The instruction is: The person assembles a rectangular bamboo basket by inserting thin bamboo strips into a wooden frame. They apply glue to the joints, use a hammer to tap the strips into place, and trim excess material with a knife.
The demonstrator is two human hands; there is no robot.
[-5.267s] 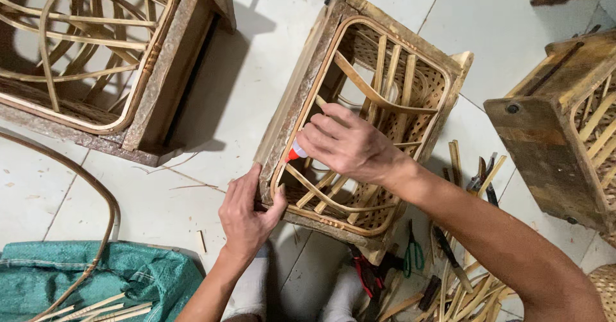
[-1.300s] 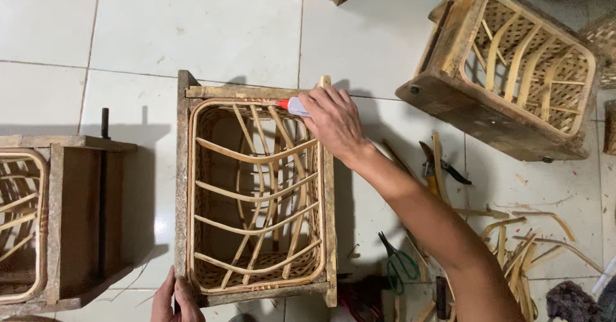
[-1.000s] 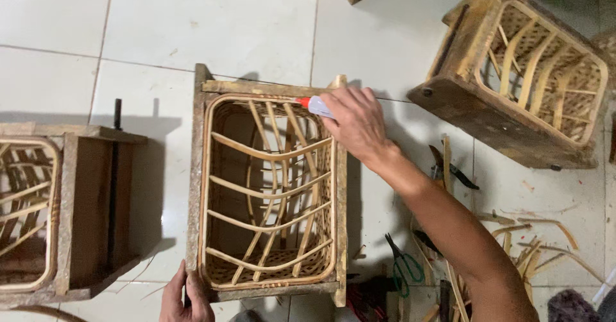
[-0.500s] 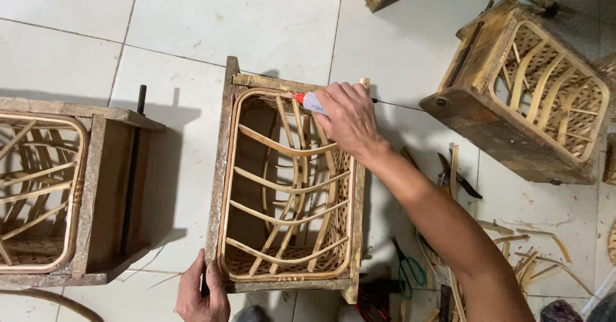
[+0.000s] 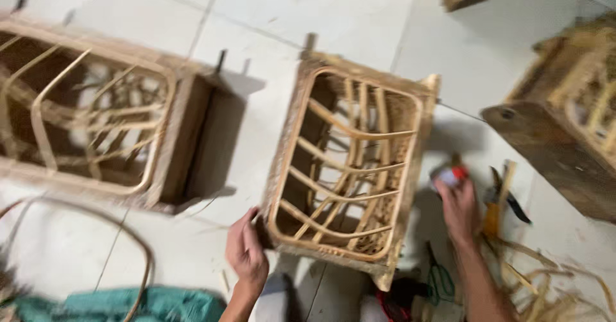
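Observation:
A wooden box frame with a rattan basket woven inside (image 5: 350,161) stands on the white tiled floor. My left hand (image 5: 247,251) grips its near left corner. To the right of the box, my right hand (image 5: 459,206) is low over the floor, fingers closed on a small white tube with a red tip (image 5: 448,174). That hand is clear of the box. The picture is blurred by motion.
A second wooden frame with rattan (image 5: 96,110) lies at left, a third (image 5: 564,123) at right. Tools (image 5: 504,197) and rattan strips (image 5: 552,283) litter the floor at lower right. A bent rattan rod (image 5: 128,232) and a green cloth (image 5: 128,303) lie at lower left.
My right hand has come off the box's far right corner and dropped to the floor beside the box, still holding the tube. The view has swung right and blurred.

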